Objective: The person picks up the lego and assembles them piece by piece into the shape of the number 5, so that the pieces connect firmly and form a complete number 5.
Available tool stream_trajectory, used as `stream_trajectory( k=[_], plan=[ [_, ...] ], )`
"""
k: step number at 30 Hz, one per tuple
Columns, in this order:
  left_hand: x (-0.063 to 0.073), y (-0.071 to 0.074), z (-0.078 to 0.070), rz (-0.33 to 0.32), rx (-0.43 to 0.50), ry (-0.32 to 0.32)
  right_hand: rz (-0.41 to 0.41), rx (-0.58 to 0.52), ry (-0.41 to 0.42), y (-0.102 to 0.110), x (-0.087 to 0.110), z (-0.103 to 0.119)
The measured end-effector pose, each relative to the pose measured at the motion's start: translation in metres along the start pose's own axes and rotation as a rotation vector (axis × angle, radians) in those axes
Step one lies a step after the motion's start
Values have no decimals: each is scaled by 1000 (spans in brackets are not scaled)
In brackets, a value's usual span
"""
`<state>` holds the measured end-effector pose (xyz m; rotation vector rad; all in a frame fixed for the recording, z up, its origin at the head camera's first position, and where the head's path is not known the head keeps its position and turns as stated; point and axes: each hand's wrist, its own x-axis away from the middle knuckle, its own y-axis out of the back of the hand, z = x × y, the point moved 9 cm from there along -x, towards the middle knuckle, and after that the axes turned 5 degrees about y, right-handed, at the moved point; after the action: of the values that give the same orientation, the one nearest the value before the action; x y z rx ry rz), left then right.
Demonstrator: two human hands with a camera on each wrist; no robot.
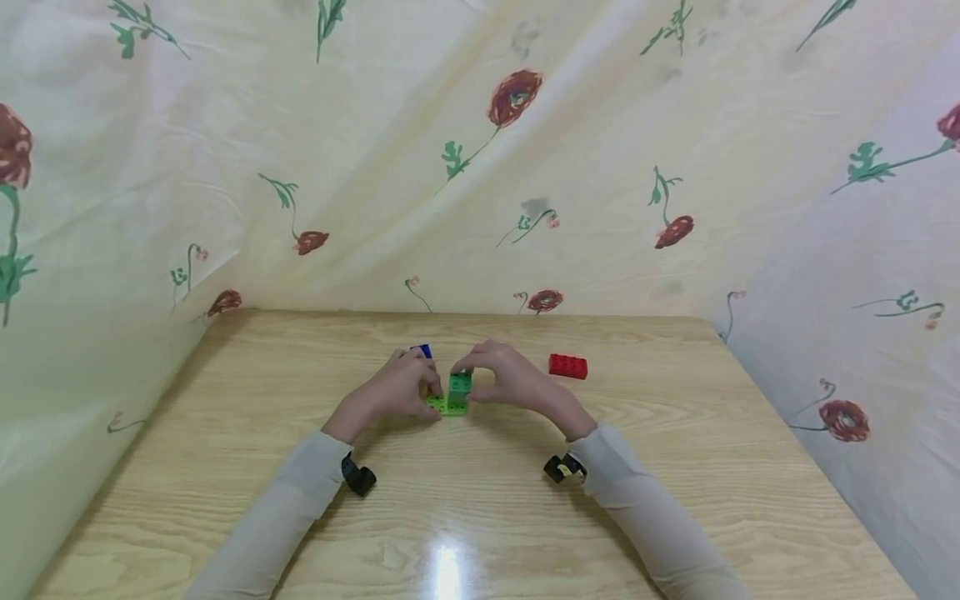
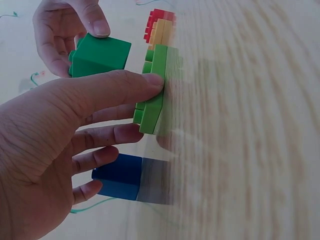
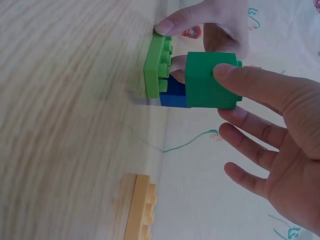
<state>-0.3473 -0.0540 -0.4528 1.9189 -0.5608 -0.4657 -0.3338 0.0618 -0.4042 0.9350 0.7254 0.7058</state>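
My left hand [image 1: 401, 385] pinches a flat light green brick [image 2: 152, 112] on the table, thumb on the near side and fingers on the far side. Above the right end of that brick, a taller dark green brick [image 3: 202, 80] is held by my right hand [image 1: 510, 379] between thumb and fingers. In the right wrist view a small gap shows between the two green bricks. The dark green brick's studs point up. Just behind my left fingers stands a blue brick [image 2: 120, 175], partly hidden by the hand in the head view.
On the wooden table a red brick [image 1: 567, 367] lies to the right of my right hand. A light orange brick [image 3: 137, 210] shows in both wrist views; I cannot make it out in the head view. Flower-patterned cloth [image 1: 375, 167] borders the table behind and at both sides.
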Motion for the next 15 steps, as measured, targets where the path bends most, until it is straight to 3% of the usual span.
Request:
stream_trajectory(
  k=[15],
  plan=[
    [0,-2,2,2,-9,-4,-16,140,12,-3,1,5]
  ],
)
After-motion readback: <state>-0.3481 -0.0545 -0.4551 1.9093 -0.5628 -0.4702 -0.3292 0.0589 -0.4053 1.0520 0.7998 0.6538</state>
